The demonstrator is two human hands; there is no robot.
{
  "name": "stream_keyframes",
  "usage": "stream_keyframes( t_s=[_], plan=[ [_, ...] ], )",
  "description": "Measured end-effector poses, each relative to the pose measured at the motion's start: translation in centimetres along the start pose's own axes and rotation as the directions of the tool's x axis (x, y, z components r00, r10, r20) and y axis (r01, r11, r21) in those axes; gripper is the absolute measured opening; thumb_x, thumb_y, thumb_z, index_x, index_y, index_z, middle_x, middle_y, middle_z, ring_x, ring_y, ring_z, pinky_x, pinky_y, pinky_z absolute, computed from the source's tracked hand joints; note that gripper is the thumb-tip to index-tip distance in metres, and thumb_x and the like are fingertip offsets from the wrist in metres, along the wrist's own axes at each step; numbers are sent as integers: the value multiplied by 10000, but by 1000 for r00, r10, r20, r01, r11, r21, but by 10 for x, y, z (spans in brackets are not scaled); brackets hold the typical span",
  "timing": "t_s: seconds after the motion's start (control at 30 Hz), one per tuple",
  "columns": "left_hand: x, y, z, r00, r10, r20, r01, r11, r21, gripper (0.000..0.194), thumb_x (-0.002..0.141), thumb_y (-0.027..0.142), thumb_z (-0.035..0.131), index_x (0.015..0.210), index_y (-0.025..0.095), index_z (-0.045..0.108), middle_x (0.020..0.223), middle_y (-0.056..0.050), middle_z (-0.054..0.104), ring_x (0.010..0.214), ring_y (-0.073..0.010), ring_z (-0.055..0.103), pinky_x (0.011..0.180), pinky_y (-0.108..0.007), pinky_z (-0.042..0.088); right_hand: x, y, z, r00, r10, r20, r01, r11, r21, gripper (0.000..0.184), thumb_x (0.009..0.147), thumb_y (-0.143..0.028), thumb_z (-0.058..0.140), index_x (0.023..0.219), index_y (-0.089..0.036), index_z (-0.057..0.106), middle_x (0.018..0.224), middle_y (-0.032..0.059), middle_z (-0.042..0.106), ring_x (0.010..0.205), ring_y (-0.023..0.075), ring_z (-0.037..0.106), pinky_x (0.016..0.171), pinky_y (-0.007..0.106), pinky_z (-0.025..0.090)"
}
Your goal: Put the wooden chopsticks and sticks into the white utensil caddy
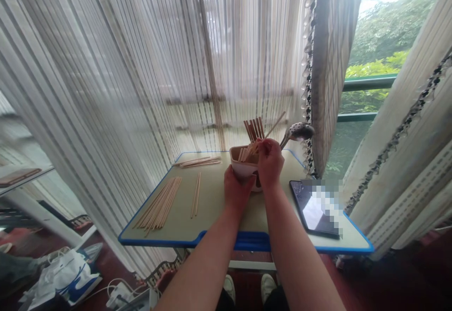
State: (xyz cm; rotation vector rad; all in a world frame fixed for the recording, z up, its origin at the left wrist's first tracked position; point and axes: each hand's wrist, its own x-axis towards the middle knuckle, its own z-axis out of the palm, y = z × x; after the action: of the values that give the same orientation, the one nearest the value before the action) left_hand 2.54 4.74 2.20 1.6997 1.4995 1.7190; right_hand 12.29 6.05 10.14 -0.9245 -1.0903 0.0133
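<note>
My left hand (238, 186) is wrapped around the lower side of a white utensil holder (243, 167) near the far edge of the table. At its rim, my right hand (271, 160) is closed, with the fingertips pinched on light wooden chopsticks (251, 150) in the holder. A brown slatted utensil (254, 128) and a single thin stick (275, 125) rise behind the fingers. To the right a metal slotted ladle (300, 132) leans outward. The right hand hides part of the holder, and how many chopsticks it grips cannot be made out.
The pale table (215, 207) has a blue rim. Left on it lie a fanned bundle of chopsticks (160, 205), a separate pair of chopsticks (196, 195) and a small pile of chopsticks (201, 161). A tablet (314, 209) lies at the right. Curtains (141, 66) hang behind.
</note>
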Motion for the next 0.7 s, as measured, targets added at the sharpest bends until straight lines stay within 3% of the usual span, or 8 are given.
stream_keyframes(
  t_s=[0.17,0.47,0.7],
  plan=[
    [0,-1,-1,1000,7,-24,-7,1000,23,758,620,424,700,1254,172,370,1241,-143,468,1185,-270,432,996,-414,363,-1,3,1,1000,-5,18,6,1000,-25,207,840,-371,483,951,-202,528,926,65,673,864,174,630,759,315,473],
    [-1,-6,1,998,40,-40,-38,998,57,760,626,456,687,1245,147,370,1211,-149,478,1153,-269,459,962,-397,397,-1,13,-1,994,-105,-3,100,953,-287,218,811,-379,527,819,-194,642,806,57,645,810,193,523,796,340,396],
    [-1,-2,-2,999,32,-26,-31,999,40,731,648,430,675,1251,150,370,1217,-149,475,1150,-268,460,971,-401,389,2,10,2,980,-146,134,186,910,-371,212,800,-349,529,810,-209,687,863,67,638,908,222,467,854,367,358]
  ],
)
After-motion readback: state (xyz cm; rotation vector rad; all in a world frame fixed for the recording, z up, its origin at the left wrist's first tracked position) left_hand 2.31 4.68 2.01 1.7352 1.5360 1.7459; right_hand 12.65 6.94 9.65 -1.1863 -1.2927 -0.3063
